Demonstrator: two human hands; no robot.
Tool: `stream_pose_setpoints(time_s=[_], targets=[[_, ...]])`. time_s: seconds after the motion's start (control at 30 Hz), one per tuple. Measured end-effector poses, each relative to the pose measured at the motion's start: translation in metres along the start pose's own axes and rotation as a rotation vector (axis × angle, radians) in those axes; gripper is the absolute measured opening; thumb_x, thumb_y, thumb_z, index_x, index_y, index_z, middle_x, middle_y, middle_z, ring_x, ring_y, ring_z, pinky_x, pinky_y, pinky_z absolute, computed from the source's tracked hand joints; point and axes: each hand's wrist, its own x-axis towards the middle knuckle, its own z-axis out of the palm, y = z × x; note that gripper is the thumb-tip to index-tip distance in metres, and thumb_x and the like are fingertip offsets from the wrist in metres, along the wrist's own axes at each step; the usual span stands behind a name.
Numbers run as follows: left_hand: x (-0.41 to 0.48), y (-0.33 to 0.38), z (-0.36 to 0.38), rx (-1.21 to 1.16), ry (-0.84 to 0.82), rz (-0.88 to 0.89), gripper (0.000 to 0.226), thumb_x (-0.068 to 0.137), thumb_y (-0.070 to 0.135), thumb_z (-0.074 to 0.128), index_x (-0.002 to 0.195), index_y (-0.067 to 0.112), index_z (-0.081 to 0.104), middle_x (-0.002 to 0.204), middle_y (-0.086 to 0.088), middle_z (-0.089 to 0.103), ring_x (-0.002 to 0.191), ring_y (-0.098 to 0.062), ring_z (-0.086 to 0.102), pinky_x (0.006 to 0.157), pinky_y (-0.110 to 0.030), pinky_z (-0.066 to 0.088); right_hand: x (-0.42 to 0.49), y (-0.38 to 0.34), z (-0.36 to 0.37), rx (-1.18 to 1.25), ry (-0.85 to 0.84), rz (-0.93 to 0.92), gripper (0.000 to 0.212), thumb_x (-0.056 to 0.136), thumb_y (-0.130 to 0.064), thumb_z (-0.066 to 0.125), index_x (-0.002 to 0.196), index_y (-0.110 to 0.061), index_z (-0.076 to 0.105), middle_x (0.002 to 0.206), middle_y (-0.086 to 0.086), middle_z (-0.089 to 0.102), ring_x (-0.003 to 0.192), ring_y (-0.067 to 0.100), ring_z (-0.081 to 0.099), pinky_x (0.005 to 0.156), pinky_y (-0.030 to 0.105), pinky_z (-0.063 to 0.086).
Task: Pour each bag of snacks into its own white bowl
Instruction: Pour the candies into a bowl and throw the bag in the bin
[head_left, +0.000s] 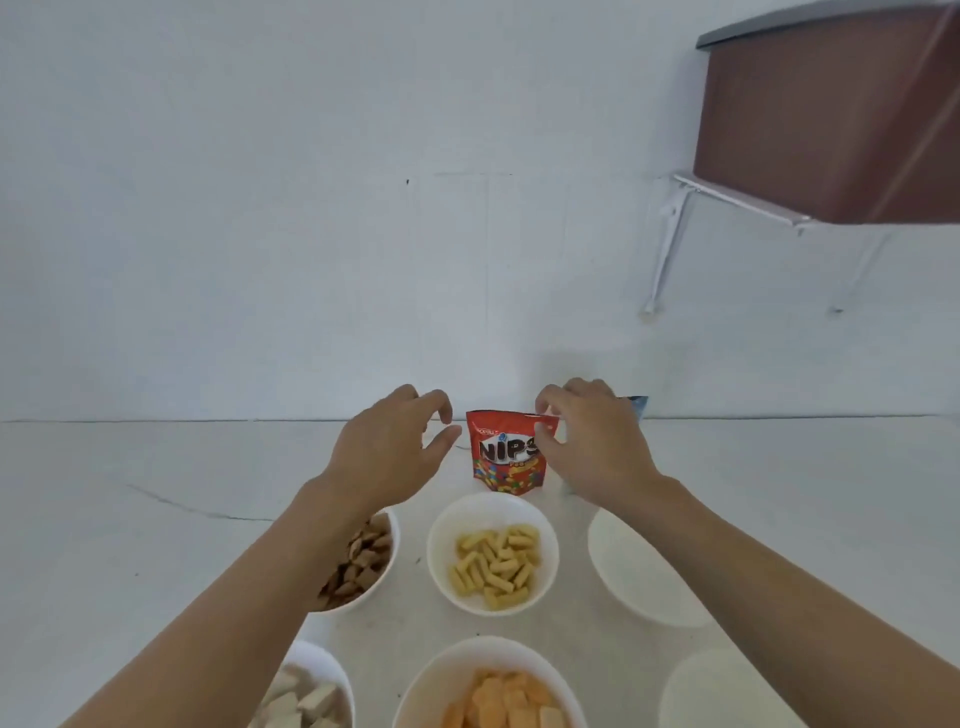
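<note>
Open counter (130, 519) left of Nips bag (506, 457); wall (311, 208) right behind bag; white bowls (441, 530) crowd near side; blue packet (638, 404) at bag's right.

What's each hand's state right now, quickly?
Left hand: open, holding nothing, beside the red Nips bag.
Right hand: pinching the bag's top corner.

Left hand (387, 452) loosely curled, empty; right hand (592, 441) pinches bag (506, 457).
</note>
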Motion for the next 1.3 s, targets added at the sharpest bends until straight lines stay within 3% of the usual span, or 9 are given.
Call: stream_pose_setpoints(time_s=[0.17, 0.43, 0.73, 1.1, 1.3], targets=[[0.050, 0.009, 0.040, -0.001, -0.010, 0.051, 0.023, 0.099, 0.045, 0.055, 0.114, 0.029, 0.062, 0.102, 0.003, 0.060, 0.088, -0.019, 0.061, 0.079, -0.036, 0.053, 0.025, 0.035, 0.015, -0.021, -0.055, 0.043, 0.020, 0.096, -0.033, 0.054, 0.114, -0.027, 0.059, 0.111, -0.008, 0.061, 0.111, 0.017, 0.050, 0.091, 0.040, 0.040], [0.086, 0.000, 0.086, 0.000, -0.083, 0.051, 0.023, 0.099, 0.041, 0.056, 0.117, 0.027, 0.061, 0.104, 0.000, 0.057, 0.094, -0.022, 0.056, 0.078, -0.038, 0.052, 0.052, 0.046, 0.057, -0.121, -0.123, -0.034, 0.024, 0.095, -0.031, 0.051, 0.117, -0.027, 0.061, 0.112, -0.007, 0.065, 0.118, 0.018, 0.047, 0.102, 0.047, 0.027], [0.088, -0.012, 0.091, -0.036, -0.106, 0.034, 0.019, 0.104, 0.026, 0.049, 0.113, 0.022, 0.065, 0.103, 0.001, 0.065, 0.089, -0.025, 0.061, 0.074, -0.036, 0.049, 0.061, 0.045, 0.075, -0.190, -0.126, -0.098, 0.023, 0.092, -0.015, 0.058, 0.107, -0.029, 0.067, 0.096, -0.010, 0.071, 0.109, 0.017, 0.048, 0.092, 0.044, 0.019], [0.074, -0.035, 0.020, -0.012, 0.160, 0.038, 0.016, 0.101, 0.017, 0.056, 0.103, 0.015, 0.072, 0.095, -0.002, 0.066, 0.081, -0.027, 0.061, 0.065, -0.033, 0.042, 0.077, -0.012, 0.055, 0.007, 0.096, -0.175, 0.018, 0.092, -0.008, 0.057, 0.101, -0.016, 0.070, 0.087, 0.000, 0.069, 0.088, 0.025, 0.057, 0.073, 0.035, 0.031], [0.032, -0.072, -0.038, 0.033, 0.340, -0.006, 0.014, 0.098, 0.011, 0.059, 0.099, 0.013, 0.073, 0.091, -0.003, 0.066, 0.076, -0.024, 0.059, 0.064, -0.030, 0.038, 0.085, -0.085, 0.047, 0.110, 0.160, -0.301, 0.018, 0.090, -0.006, 0.057, 0.097, -0.016, 0.070, 0.082, 0.001, 0.068, 0.081, 0.027, 0.056, 0.069, 0.033, 0.029]])
